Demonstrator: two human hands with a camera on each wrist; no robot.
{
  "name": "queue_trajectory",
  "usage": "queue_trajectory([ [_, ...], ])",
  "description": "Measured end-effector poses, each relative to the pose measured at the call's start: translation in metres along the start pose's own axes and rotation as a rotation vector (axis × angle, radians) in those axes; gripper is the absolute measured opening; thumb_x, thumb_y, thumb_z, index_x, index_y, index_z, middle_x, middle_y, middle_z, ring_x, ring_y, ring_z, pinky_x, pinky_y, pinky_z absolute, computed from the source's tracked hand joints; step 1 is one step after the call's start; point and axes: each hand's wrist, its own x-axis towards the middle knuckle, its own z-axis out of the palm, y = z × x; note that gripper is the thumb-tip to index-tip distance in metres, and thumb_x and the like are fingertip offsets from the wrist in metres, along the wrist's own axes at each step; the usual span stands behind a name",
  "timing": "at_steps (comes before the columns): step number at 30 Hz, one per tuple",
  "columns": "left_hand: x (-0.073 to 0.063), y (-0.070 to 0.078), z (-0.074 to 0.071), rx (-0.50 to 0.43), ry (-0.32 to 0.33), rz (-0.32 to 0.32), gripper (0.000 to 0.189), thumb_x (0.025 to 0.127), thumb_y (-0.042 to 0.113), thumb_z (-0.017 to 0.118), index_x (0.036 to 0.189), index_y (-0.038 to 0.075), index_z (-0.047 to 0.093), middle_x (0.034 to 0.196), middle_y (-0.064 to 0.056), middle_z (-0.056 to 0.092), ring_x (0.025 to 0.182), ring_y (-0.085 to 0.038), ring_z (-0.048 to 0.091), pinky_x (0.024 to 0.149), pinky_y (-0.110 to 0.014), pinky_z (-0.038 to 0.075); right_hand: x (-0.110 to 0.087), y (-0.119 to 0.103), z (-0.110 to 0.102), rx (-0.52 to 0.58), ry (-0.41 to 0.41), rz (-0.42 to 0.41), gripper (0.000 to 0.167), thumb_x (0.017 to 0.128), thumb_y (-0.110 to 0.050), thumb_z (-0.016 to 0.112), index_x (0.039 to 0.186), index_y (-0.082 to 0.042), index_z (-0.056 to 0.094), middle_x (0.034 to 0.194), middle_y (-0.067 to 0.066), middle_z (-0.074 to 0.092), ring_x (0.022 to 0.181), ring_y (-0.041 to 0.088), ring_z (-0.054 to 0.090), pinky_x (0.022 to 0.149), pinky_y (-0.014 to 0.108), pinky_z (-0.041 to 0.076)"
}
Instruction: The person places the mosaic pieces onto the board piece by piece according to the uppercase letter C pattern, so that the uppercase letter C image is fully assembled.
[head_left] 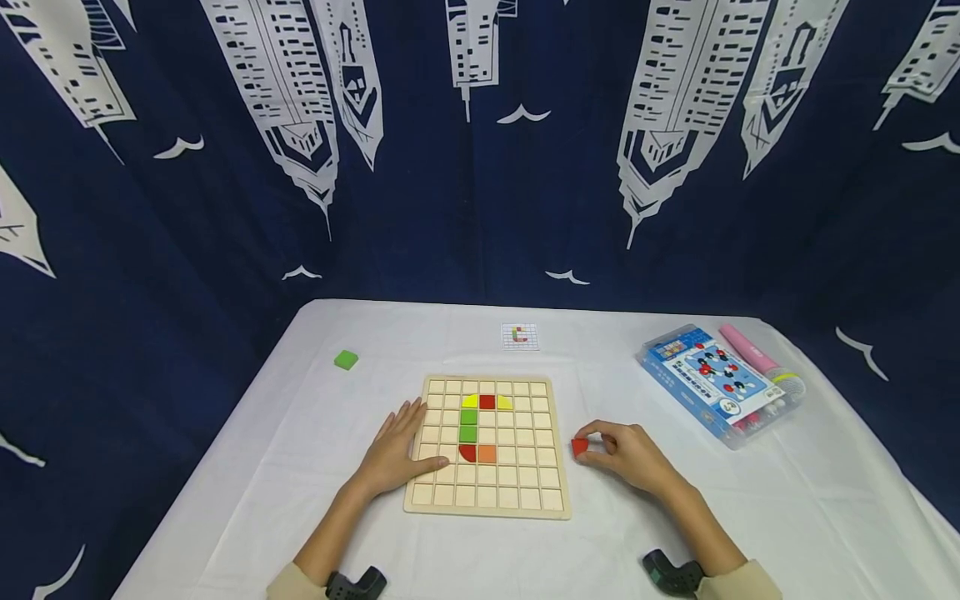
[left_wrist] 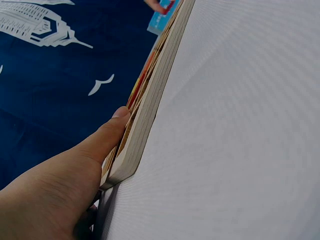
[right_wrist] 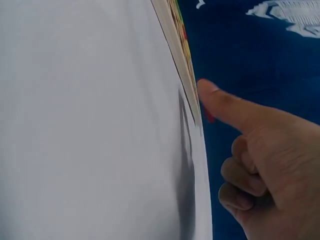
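Observation:
A square wooden grid board (head_left: pixel 517 500) lies mid-table, bearing two yellow pieces, a red square (head_left: pixel 487 402), two green squares (head_left: pixel 468 433), a red rounded piece (head_left: pixel 468 452) and an orange square (head_left: pixel 487 454). My left hand (head_left: pixel 393 450) rests on the board's left edge with fingers extended, its thumb reaching over the lower cells. Just right of the board, my right hand (head_left: pixel 633 457) pinches a red block (head_left: pixel 580 447) between thumb and fingers. In the right wrist view, the thumb hides most of that block, and the other fingers are curled.
A small pattern card (head_left: pixel 520 337) lies behind the board. One green block (head_left: pixel 346 359) sits at the back left. At the right are a clear plastic box with a blue label (head_left: pixel 712 375) and a pink microphone-shaped object (head_left: pixel 750 348). White cloth covers the table.

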Motion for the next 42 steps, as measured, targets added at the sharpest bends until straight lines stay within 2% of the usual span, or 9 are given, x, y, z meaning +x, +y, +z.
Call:
queue_trajectory([
  [10,-0.002,0.000,0.000,-0.005,0.006,-0.012,0.104,0.073,0.062,0.065,0.144,-0.001,0.024,0.150,-0.015,0.020,0.139,-0.028,0.010,0.112,-0.042,0.004,0.029,-0.049,0.035,0.021,-0.090,-0.156,0.024,0.076,-0.035,0.074,0.095,-0.022,0.068,0.050,-0.011,0.032,0.046,0.000,0.024,0.044,0.016,0.021],
  [15,-0.003,0.001,-0.001,-0.005,-0.002,-0.016,0.104,0.073,0.063,0.064,0.145,0.000,0.024,0.151,-0.015,0.019,0.139,-0.028,0.010,0.112,-0.042,0.004,0.036,-0.059,0.052,-0.016,-0.084,-0.184,0.023,0.075,-0.035,0.076,0.092,-0.022,0.068,0.050,-0.013,0.032,0.047,0.000,0.025,0.045,0.016,0.022],
  [20,-0.003,0.002,0.000,-0.011,0.000,-0.014,0.103,0.073,0.062,0.065,0.144,-0.001,0.025,0.150,-0.016,0.021,0.139,-0.028,0.010,0.112,-0.043,0.004,0.038,-0.062,0.058,-0.041,-0.064,-0.193,0.023,0.073,-0.036,0.077,0.090,-0.023,0.068,0.050,-0.014,0.032,0.047,-0.001,0.025,0.044,0.017,0.023],
  [30,-0.002,0.003,0.001,-0.019,-0.004,-0.023,0.103,0.073,0.061,0.066,0.144,0.000,0.025,0.149,-0.016,0.022,0.139,-0.028,0.010,0.112,-0.043,0.004,0.037,-0.061,0.059,-0.049,-0.052,-0.192,0.027,0.073,-0.039,0.076,0.092,-0.023,0.068,0.049,-0.013,0.032,0.047,-0.001,0.024,0.044,0.016,0.023],
  [35,-0.001,0.003,0.000,-0.012,-0.004,-0.010,0.103,0.073,0.062,0.065,0.144,-0.001,0.025,0.149,-0.016,0.022,0.139,-0.028,0.010,0.112,-0.043,0.004,0.034,-0.058,0.054,-0.021,-0.049,-0.159,0.027,0.074,-0.038,0.076,0.094,-0.022,0.068,0.049,-0.013,0.031,0.046,0.000,0.023,0.043,0.017,0.023],
  [38,0.000,0.001,-0.004,-0.054,-0.042,-0.012,0.101,0.075,0.060,0.065,0.144,-0.001,0.024,0.150,-0.016,0.019,0.140,-0.028,0.008,0.112,-0.043,0.003,0.031,-0.052,0.042,0.004,-0.017,-0.121,0.028,0.076,-0.038,0.074,0.096,-0.020,0.069,0.049,-0.012,0.033,0.045,0.001,0.025,0.041,0.018,0.024],
  [40,0.000,-0.001,-0.010,-0.113,-0.071,-0.041,0.098,0.076,0.057,0.066,0.145,0.001,0.025,0.151,-0.015,0.017,0.139,-0.029,0.009,0.112,-0.046,0.006,0.028,-0.045,0.029,0.001,0.023,-0.092,0.028,0.078,-0.040,0.072,0.096,-0.018,0.069,0.049,-0.011,0.035,0.044,0.001,0.026,0.040,0.019,0.025],
  [42,0.002,-0.003,-0.023,-0.178,-0.089,-0.085,0.093,0.078,0.052,0.067,0.145,0.003,0.025,0.152,-0.015,0.015,0.139,-0.031,0.010,0.111,-0.048,0.010,0.026,-0.036,0.011,-0.032,0.081,-0.063,0.029,0.080,-0.041,0.070,0.097,-0.017,0.070,0.050,-0.011,0.036,0.044,0.002,0.029,0.040,0.020,0.027],
])
